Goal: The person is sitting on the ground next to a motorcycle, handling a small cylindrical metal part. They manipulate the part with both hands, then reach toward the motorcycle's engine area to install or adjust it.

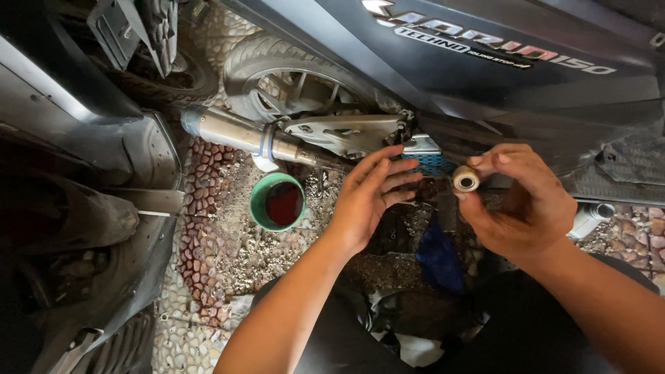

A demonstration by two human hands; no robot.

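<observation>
My right hand (525,202) holds a small tan cylindrical roller (465,179) with a dark centre hole between thumb and fingertips, just below the dark scooter body panel (499,83). My left hand (370,197) is empty, its fingers stretched out toward the dark engine area under the scooter (409,221), beside a light blue metal part (424,154). The two hands are a short gap apart. A blue rag (438,257) lies below and between them.
A green cup with dark red liquid (277,202) stands on the pebble floor (208,228), left of my left hand. The chrome exhaust pipe (239,131) and rear wheel (294,79) lie above it. Another scooter's body (69,173) fills the left side.
</observation>
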